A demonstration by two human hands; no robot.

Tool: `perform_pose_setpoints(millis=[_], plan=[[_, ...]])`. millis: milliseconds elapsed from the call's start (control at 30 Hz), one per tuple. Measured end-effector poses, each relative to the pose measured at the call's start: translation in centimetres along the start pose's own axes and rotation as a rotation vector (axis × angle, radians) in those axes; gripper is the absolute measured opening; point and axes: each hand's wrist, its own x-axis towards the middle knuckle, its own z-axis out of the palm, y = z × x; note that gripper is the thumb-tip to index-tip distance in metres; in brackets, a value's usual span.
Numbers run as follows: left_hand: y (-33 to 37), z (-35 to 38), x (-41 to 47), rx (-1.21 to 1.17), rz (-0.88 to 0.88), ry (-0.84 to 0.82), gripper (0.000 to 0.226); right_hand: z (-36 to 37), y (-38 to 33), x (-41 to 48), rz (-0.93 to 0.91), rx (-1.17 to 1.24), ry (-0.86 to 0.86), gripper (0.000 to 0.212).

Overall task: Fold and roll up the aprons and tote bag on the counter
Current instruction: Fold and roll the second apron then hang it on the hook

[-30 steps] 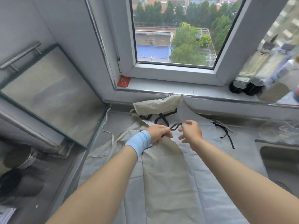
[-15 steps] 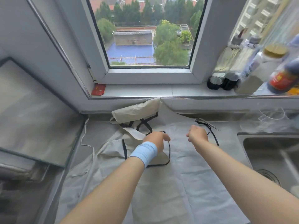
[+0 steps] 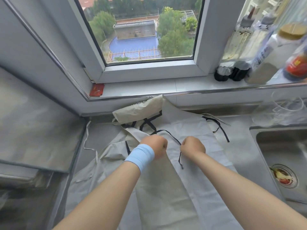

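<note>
A beige apron (image 3: pixel 162 193) folded into a long strip lies down the middle of the counter, on top of a pale grey apron (image 3: pixel 204 138) spread flat. A cream tote bag (image 3: pixel 139 112) with black handles leans against the wall under the window. My left hand (image 3: pixel 155 144), with a blue wristband, is closed at the top of the beige strip. My right hand (image 3: pixel 192 146) is closed on a thin black apron string (image 3: pixel 171 134) that arcs between both hands and hangs down below the right fist.
A steel sink (image 3: pixel 282 156) with a food-filled strainer sits at the right. Bottles and jars (image 3: pixel 259 52) crowd the windowsill at the right. A glass stove cover (image 3: pixel 33 123) stands propped at the left. A clear plastic bag (image 3: pixel 285 112) lies behind the sink.
The hands, far apart half a second ago, have drawn closer together. The black string now runs from the left fist to the right fist, which did not grip it before. The view tilted down.
</note>
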Motion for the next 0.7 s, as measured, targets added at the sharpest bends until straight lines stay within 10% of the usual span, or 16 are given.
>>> perform_pose_setpoints(millis=[167,333,533,700], plan=[[-1.1,-0.9,-0.8,-0.162,0.021,0.199,0.023,-1.5,0.0,-1.0,-0.076,0.087,0.095,0.013],[-0.7,-0.6,-0.5,-0.29,0.043,0.285,0.024,-2.5,-1.4,-5.6,-0.169,0.232,-0.786,0.024],[0.8,2.8,-1.1,-0.404,0.085,0.305,0.027,-2.0,1.2,-4.4,-0.044,0.399,0.072,0.028],[0.5,6.8,-4.0,-0.433,-0.052,0.516,0.013,2.1,2.2,-7.4,-0.775,0.005,0.394,0.022]])
